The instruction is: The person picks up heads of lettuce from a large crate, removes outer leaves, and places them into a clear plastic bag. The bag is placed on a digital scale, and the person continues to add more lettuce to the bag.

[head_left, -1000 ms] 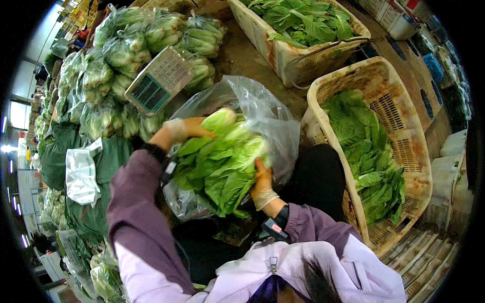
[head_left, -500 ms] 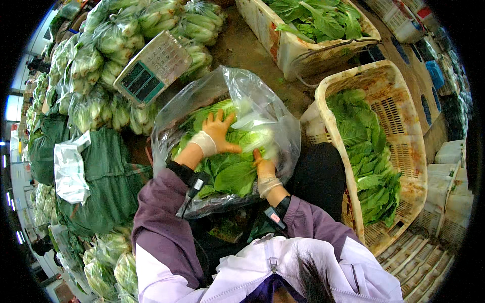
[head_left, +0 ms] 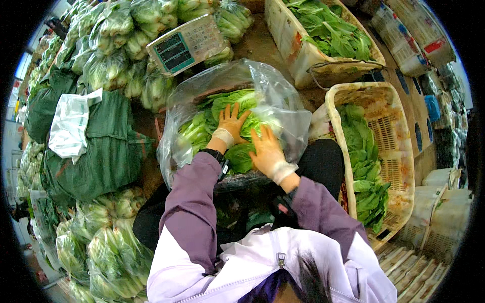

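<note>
In front of me a large clear plastic bag [head_left: 178, 121] gapes wide, its rim standing up around a pile of green leafy lettuce [head_left: 194, 129]. My left hand [head_left: 231, 124], in a thin orange-tinted glove, lies on the leaves with its fingers spread. Beside it on the right, my right hand [head_left: 268, 153], gloved the same way, rests on the greens with fingers stretched out. Neither hand grips anything. The lower part of the lettuce and the base under the bag are hidden.
A weighing scale display [head_left: 174, 52] stands beyond the bag, before heaped bagged vegetables [head_left: 106, 70]. Right is a dirty white crate [head_left: 404, 177] of lettuce; behind it, another crate [head_left: 283, 45] of greens. At left lie a green sack [head_left: 101, 161] and white plastic bags [head_left: 69, 126].
My right hand has come up from the bag's inner right side onto the lettuce, next to my left hand, which stays spread on the leaves. The whole view has shifted a little.
</note>
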`<act>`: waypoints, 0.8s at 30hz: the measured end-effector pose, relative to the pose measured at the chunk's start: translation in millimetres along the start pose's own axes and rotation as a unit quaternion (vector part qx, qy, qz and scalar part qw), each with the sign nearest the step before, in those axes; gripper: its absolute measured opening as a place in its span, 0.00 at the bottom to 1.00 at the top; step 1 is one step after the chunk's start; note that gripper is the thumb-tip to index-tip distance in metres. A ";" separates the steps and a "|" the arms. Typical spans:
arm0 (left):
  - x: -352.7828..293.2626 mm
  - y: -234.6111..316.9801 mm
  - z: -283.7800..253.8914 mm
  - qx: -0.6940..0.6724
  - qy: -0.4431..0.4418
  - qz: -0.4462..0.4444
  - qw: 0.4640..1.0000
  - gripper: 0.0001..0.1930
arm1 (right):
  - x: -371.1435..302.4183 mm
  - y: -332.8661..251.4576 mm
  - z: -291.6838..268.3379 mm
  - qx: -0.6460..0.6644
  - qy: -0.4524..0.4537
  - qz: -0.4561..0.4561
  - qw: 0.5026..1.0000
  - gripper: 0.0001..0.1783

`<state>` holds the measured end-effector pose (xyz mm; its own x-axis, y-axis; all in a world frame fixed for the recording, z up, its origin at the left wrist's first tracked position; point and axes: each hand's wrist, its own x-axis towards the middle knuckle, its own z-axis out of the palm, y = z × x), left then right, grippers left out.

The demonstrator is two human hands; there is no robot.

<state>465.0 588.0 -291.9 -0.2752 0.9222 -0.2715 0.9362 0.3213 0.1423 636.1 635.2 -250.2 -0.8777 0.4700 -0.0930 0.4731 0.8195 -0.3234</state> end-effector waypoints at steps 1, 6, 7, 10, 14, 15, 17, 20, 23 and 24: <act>-1.8 -2.4 3.4 -0.006 0.010 0.000 1.000 0.56 | 14.5 -8.1 -6.9 -0.052 -0.017 -0.057 0.997 0.45; 7.8 17.3 11.0 -0.010 0.042 0.035 0.998 0.52 | 21.8 31.7 41.5 -0.048 -0.053 0.002 0.997 0.45; 13.5 22.3 15.9 -0.014 0.053 0.041 0.998 0.51 | 20.5 45.9 50.0 -0.035 -0.022 -0.003 0.999 0.45; 17.0 -3.4 29.6 0.003 0.087 0.068 0.994 0.48 | 32.5 39.4 58.7 0.084 -0.036 -0.038 0.995 0.42; 10.2 16.7 3.4 0.030 -0.007 0.051 0.998 0.50 | 31.4 66.2 108.9 0.154 -0.073 -0.021 0.985 0.49; -14.2 -5.1 -18.0 0.044 -0.012 -0.033 0.998 0.50 | 41.8 24.1 35.7 0.105 -0.189 -0.008 0.976 0.51; -15.6 42.0 -25.6 0.068 -0.081 -0.039 0.994 0.57 | 29.8 60.2 80.1 0.109 -0.062 -0.026 0.992 0.56; -10.9 15.9 37.1 0.179 -0.108 -0.069 0.976 0.60 | 36.4 37.9 47.8 0.160 -0.120 0.020 0.980 0.43; -6.8 -21.6 52.7 0.246 -0.160 -0.060 0.954 0.59 | 19.4 28.5 -12.3 0.235 -0.040 -0.063 0.969 0.27; -11.3 -13.2 44.6 0.268 -0.178 -0.053 0.945 0.58 | -13.8 36.1 -61.2 0.269 -0.025 -0.093 0.958 0.24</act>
<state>465.5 563.8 -333.2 -0.3726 0.7296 -0.5735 0.9097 0.1650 -0.3811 669.9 678.3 -203.0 -0.9517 0.3056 -0.0277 0.2130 0.5927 -0.7767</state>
